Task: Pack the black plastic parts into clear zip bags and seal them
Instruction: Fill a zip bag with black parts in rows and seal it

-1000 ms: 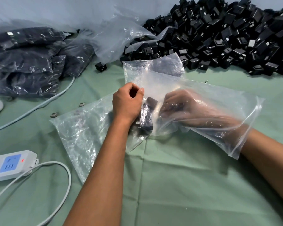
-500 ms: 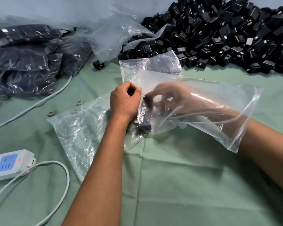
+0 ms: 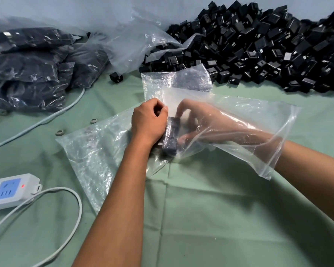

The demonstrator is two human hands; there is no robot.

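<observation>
On the green cloth, my left hand (image 3: 149,120) pinches the clear zip bag (image 3: 239,120) from outside, while my right hand (image 3: 199,122), inside it, curls around black plastic parts (image 3: 171,134).

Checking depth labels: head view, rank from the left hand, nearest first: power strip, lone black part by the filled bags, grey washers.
1. Grey washers, on the cloth just left of the left hand.
2. Lone black part, beyond the hand, by the filled bags.
3. Power strip, at the near left edge.
</observation>
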